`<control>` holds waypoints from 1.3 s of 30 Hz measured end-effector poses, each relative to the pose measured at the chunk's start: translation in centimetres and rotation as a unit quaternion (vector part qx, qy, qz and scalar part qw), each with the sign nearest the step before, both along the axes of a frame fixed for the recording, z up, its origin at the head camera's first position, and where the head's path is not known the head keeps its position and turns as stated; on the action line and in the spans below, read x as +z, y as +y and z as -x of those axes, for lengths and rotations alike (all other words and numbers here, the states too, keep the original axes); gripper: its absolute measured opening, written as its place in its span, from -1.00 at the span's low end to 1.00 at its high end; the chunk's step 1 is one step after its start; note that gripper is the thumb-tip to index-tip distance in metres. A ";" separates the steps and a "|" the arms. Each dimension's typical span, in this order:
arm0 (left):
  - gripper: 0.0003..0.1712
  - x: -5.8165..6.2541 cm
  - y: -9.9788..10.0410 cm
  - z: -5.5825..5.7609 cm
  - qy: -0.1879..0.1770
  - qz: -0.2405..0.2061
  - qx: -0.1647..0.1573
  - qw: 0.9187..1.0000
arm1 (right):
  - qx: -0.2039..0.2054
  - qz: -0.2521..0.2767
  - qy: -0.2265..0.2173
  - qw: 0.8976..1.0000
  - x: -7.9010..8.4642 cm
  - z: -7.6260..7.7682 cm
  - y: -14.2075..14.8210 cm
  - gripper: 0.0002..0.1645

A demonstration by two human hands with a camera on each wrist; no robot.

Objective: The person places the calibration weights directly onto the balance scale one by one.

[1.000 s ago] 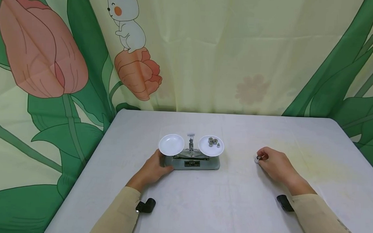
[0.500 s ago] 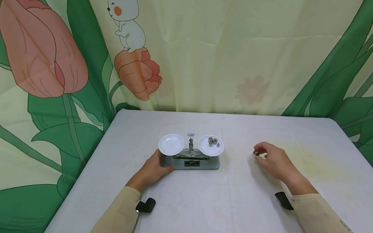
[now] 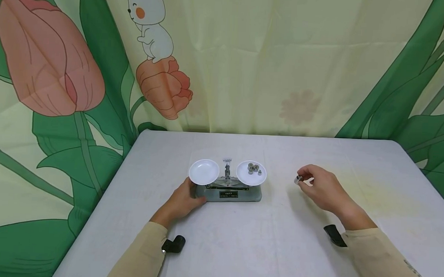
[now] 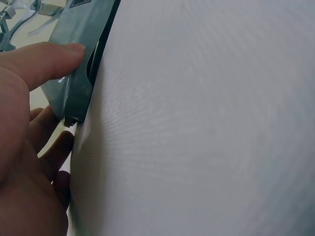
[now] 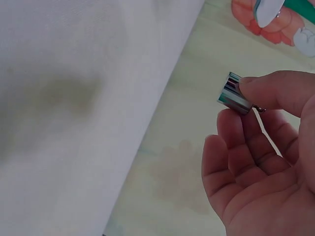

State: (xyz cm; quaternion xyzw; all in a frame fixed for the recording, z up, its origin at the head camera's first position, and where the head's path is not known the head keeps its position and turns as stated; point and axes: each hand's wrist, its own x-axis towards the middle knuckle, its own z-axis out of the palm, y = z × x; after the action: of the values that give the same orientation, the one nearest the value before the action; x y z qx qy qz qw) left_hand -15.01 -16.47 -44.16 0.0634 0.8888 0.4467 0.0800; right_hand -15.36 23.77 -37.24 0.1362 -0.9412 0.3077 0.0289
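Observation:
A small balance scale (image 3: 242, 196) with a grey-green base stands on the table. Its left pan (image 3: 204, 171) is white, and its right pan (image 3: 248, 180) bears several small metal weights (image 3: 255, 168). My left hand (image 3: 182, 200) grips the left end of the base; in the left wrist view the thumb (image 4: 54, 61) lies on its front and the fingers are behind. To the right of the scale, my right hand (image 3: 324, 191) pinches a shiny cylindrical weight (image 5: 236, 94) with a small knob, between thumb and fingers, raised above the table.
A white cloth covers the table (image 3: 240, 245). Behind it hangs a curtain (image 3: 246, 74) printed with tulips, leaves and a white animal. Black wrist cameras (image 3: 174, 244) sit at both cuffs.
My right hand has lifted the weight off the table and moved slightly left, towards the scale. The left hand and the scale have stayed put.

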 end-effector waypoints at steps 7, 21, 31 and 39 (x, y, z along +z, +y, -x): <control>-0.02 0.1 0.1 0.0 -0.006 0.006 0.007 1.000 | 0.017 0.007 0.009 1.000 1.3 -0.2 -1.2 -0.74; -0.02 0.2 0.1 -0.2 -0.007 0.004 0.006 1.000 | 0.044 0.008 0.040 0.998 2.8 0.0 -3.5 -0.77; -0.02 0.2 0.1 -0.1 -0.005 0.008 0.007 1.000 | 0.065 0.028 0.058 0.996 2.9 0.2 -4.4 -0.81; 0.00 0.1 0.1 -0.1 -0.008 0.009 0.010 1.000 | 0.057 0.033 0.030 0.997 3.2 0.1 -5.1 -0.76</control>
State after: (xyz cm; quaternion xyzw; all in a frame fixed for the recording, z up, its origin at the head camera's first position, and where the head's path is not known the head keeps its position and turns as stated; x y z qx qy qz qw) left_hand -14.95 -16.34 -44.09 0.0507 0.8926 0.4402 0.0832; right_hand -15.45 18.68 -34.04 0.1980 -0.9198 0.3359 0.0441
